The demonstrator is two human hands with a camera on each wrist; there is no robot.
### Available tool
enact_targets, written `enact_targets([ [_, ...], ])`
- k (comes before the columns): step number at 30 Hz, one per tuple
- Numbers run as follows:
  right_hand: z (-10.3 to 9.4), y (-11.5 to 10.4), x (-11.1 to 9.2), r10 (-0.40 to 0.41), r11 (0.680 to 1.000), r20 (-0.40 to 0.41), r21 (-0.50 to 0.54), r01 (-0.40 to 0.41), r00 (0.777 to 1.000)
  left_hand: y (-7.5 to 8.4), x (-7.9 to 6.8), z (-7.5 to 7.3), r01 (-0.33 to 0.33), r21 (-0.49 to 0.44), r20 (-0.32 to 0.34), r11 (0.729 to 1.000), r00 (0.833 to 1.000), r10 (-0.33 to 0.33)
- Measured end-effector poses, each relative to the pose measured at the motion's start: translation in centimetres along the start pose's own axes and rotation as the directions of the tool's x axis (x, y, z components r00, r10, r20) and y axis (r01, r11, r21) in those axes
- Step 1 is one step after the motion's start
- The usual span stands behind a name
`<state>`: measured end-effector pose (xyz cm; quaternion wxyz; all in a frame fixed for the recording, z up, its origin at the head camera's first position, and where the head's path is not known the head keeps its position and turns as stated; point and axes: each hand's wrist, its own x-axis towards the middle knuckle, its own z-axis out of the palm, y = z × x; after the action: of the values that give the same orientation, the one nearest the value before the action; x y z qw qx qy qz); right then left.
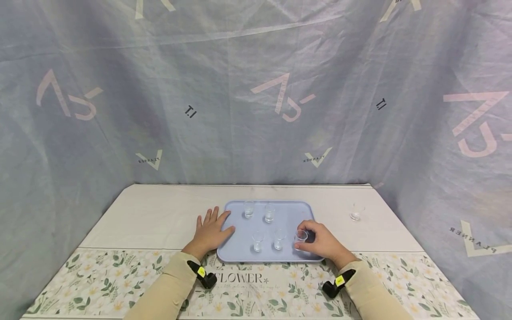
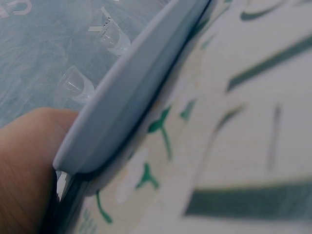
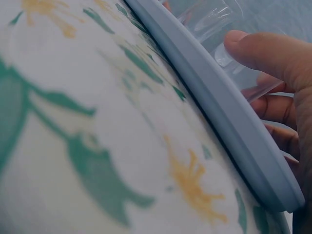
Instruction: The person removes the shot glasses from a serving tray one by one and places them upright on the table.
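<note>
A light-blue tray (image 1: 240, 254) lies on the table with several small clear glasses on it. Two glasses, one of them the back-left glass (image 1: 249, 210), stand toward its far edge, and a row stands nearer the front. My right hand (image 1: 320, 240) pinches the front row's rightmost glass (image 1: 301, 236) between thumb and fingers, over the tray's right side; the thumb (image 3: 258, 48) shows against the glass in the right wrist view. At the tray's left edge my left hand (image 1: 210, 232) rests with fingers spread, its thumb and fingertips touching the rim. The left wrist view shows it beside the tray wall (image 2: 122, 92).
Another clear glass (image 1: 355, 212) stands on the white tablecloth, right of the tray. A floral strip (image 1: 132, 278) with printed lettering runs along the table's front. Grey printed curtains (image 1: 224, 111) enclose the table at the back and both sides.
</note>
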<state>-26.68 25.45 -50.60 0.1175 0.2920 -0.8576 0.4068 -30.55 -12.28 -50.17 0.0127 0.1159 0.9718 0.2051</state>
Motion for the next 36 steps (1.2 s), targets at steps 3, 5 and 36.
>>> enact_targets([
  [3,0.0,-0.1,0.1,0.002,1.0,-0.008,0.001,-0.002,1.0,0.1,-0.1,-0.1,0.002,0.001,0.0,1.0,1.0,-0.002],
  [5,-0.1,-0.1,0.2,0.01,1.0,-0.011,-0.005,-0.01,1.0,0.1,-0.1,-0.1,-0.002,-0.006,-0.009,1.0,1.0,0.002],
  [36,-2.7,2.3,2.7,0.291,0.938,-0.4,-0.057,-0.341,0.869,-0.4,0.0,0.7,-0.015,-0.026,-0.04,1.0,0.999,0.014],
])
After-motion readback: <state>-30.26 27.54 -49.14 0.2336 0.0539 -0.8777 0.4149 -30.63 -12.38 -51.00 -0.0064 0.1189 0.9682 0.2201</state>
